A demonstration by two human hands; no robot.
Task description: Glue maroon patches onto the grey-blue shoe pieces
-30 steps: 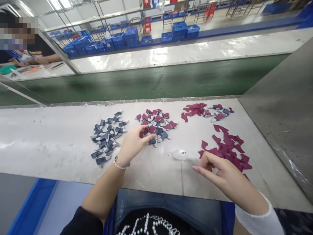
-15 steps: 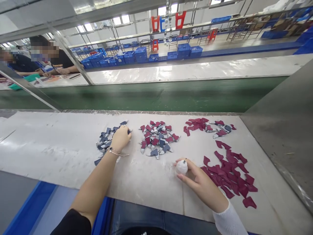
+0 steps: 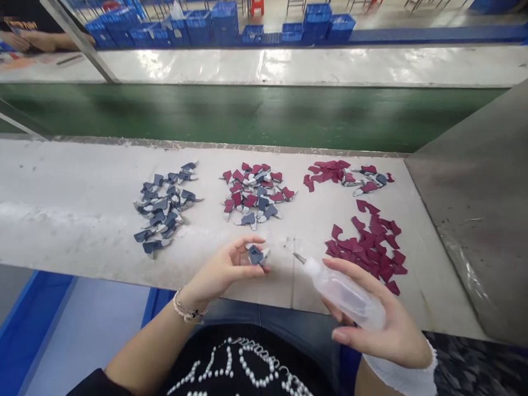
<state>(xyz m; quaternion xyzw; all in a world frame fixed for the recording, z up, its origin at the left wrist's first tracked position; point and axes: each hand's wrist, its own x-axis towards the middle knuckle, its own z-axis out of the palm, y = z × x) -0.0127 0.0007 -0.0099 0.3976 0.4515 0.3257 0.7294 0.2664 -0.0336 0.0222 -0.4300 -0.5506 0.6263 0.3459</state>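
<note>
Left hand (image 3: 225,269) low on the bench, near its front edge, fingers curled up and thumb below, pinching a small navy-and-white piece (image 3: 256,255) right at the fingertips. Piece sits between thumb and fingers, touching both, mostly out past the tips; the fingers partly cover it and it's small, so the exact pinch point is hard to tell. Beaded bracelet (image 3: 190,311) on that wrist.

Right hand (image 3: 391,335) wrapped around a clear plastic squeeze bottle (image 3: 346,294), held off the bench and tilted, with the thin metal nozzle (image 3: 299,257) pointing left toward the piece. Nozzle tip near the piece, not touching it. White sleeve cuff (image 3: 400,371) at that wrist.

On the white bench top (image 3: 61,203), left to right: pile of navy pieces (image 3: 160,209), pile of mixed maroon and navy pieces (image 3: 253,192), then a smaller maroon-and-navy group (image 3: 342,175) at the back. Loose maroon pile (image 3: 367,247) sits just past the bottle.

Beyond the bench, green conveyor belt (image 3: 247,113). Blue crates (image 3: 198,27) further back. A co-worker's forearms (image 3: 41,41) at top left, well apart from the person's own hands. Grey metal panel (image 3: 470,192) along the right side.
</note>
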